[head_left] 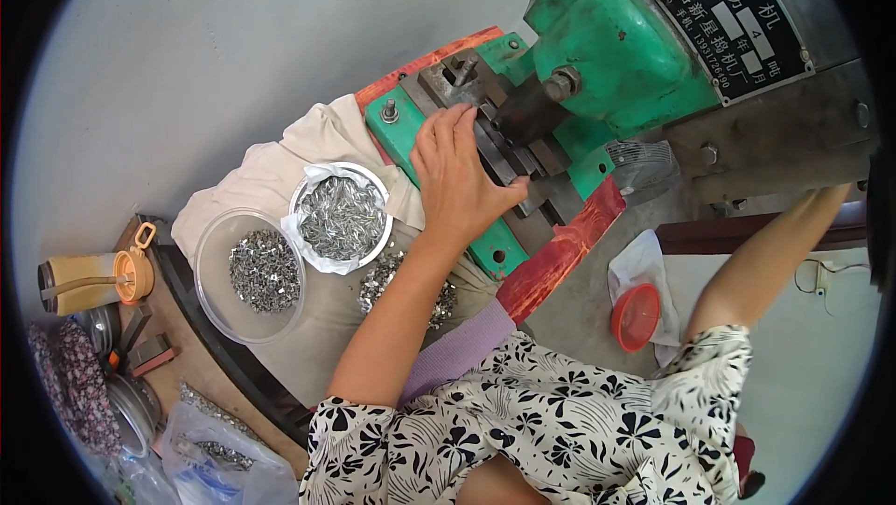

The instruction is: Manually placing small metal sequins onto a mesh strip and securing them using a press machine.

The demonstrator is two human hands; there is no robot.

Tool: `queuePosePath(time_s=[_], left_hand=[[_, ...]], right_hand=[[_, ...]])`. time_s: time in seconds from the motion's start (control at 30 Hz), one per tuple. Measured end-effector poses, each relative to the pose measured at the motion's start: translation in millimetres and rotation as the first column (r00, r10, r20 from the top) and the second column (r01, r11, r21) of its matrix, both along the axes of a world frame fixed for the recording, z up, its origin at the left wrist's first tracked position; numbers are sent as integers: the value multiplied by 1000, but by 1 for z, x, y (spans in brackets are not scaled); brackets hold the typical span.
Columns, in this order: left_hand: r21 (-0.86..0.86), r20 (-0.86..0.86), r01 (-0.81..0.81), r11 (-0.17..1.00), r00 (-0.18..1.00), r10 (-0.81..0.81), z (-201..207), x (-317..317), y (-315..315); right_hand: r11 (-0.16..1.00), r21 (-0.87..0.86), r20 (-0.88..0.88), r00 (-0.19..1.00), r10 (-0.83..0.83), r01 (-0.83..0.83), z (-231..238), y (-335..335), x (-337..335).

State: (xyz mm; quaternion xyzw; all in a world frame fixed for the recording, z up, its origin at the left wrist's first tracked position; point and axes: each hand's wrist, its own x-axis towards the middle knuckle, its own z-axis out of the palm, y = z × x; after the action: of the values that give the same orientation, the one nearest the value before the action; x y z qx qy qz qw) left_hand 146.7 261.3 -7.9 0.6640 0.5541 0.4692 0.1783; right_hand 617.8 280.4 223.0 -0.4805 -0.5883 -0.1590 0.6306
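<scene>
a pale cloth (280, 169) covers the bench beside a grey concrete floor (187, 38). the left hand (459, 178) lies flat, fingers extended, on the green press's dark steel die (499, 146), gripping nothing visible. the right hand is hidden behind the machine. shiny metal bits fill a clear plastic bowl (247, 272).

Right hand out of view, its forearm (775, 253) vanishing behind the green press (616, 38) near the right rim. Left hand (457, 178) masking the dark die block (509, 146) beneath its fingertips; anything pinched there impossible to tell. Small metal pieces in the bowls (341, 216) too tiny to identify. Lower-left bag (219, 458) cut off.
</scene>
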Motion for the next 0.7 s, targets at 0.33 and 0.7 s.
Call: queuePosePath(time_s=[0.33,0.7], left_hand=[[-8,-2,15,1000,1000,-15,-3,-1,-1],[-2,20,20,1000,1000,-20,-3,-1,-2]], right_hand=[[996,85,81,997,-7,0,-45,-2,2],[991,-127,12,999,30,-28,86,2,17]])
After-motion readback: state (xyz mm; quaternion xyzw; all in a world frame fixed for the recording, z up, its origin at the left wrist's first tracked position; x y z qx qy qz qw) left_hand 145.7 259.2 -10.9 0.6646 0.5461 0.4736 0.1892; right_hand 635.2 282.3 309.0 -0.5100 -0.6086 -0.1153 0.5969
